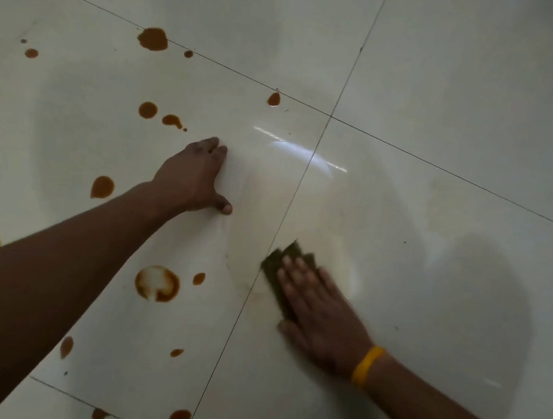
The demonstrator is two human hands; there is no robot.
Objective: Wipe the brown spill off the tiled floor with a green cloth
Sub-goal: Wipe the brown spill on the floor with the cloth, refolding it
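- Midway through wiping, it seems: the right hand (317, 303) presses the cloth (284, 262) flat-fingered on the floor (454, 91), beside a grout line.
- Next, the cloth should likely cross left to the spill (153, 38), whose brown drops lie scattered there.
- Left hand (196, 176) rests relaxed on the tile, arm outstretched, bracing.

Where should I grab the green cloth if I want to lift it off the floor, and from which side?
Probably by the far corner of the green cloth, coming from the grout line side. The cloth lies flat on the tiled floor, with the right hand pressing straight fingers over most of it, so only that far edge shows. The left hand rests on the floor, apart from it.
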